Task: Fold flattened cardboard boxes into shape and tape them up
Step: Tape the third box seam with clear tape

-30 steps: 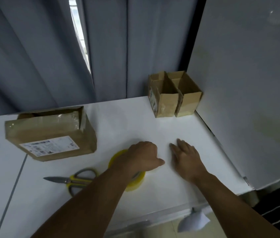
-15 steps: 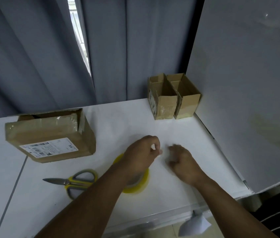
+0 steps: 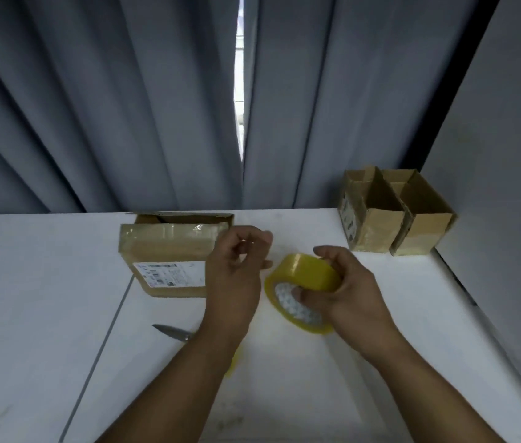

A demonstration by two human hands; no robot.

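Note:
My right hand [image 3: 345, 292] grips a yellow roll of tape [image 3: 304, 282], lifted and tilted above the white table [image 3: 45, 298]. Just left of the roll, my left hand [image 3: 240, 260] is curled, with thumb and fingers pinched near the roll's edge; whether it holds a tape end I cannot tell. A taped brown cardboard box [image 3: 169, 257] with a white shipping label lies behind my left hand. Two small open-topped cardboard boxes [image 3: 393, 212] stand side by side at the back right.
Scissors [image 3: 173, 332] with yellow handles lie on the table, mostly hidden under my left forearm. Grey curtains [image 3: 125, 107] hang behind the table. A grey panel [image 3: 502, 187] walls off the right side. A seam crosses the tabletop on the left.
My right hand has picked the tape roll up off the table and tilted it. My left hand has come off the roll and moved up to its left. The camera view shifted leftward.

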